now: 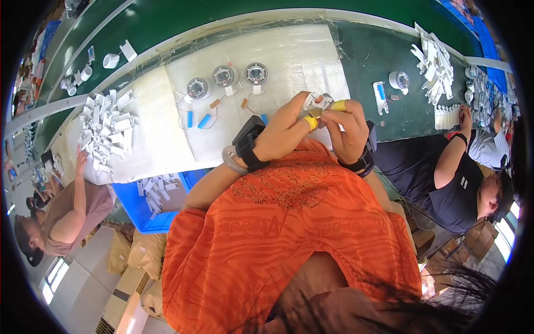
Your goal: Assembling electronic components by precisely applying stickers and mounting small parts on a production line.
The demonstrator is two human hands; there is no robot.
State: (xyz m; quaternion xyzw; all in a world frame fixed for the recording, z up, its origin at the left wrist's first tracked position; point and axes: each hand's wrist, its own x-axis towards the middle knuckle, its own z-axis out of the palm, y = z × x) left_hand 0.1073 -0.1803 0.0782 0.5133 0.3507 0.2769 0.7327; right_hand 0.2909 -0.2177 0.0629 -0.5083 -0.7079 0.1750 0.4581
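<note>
White part [318, 101] above the mat [160, 136], near its right edge.
Bare room left of its middle; my left hand [278, 136] and right hand [351, 131] pinch the part between curled fingers.

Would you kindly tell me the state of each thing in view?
Left hand: closed on white piece
Right hand: fingers bent at that piece, grip unclear
Three round units: face up, dark insides showing
Blue cylinders: lying flat
Blue crate: open, partly filled
Left heap of white parts: loosely piled

Room between white heap [107, 131] and blue cylinders [189, 119] — left hand [281, 132] blocks rightward.
</note>
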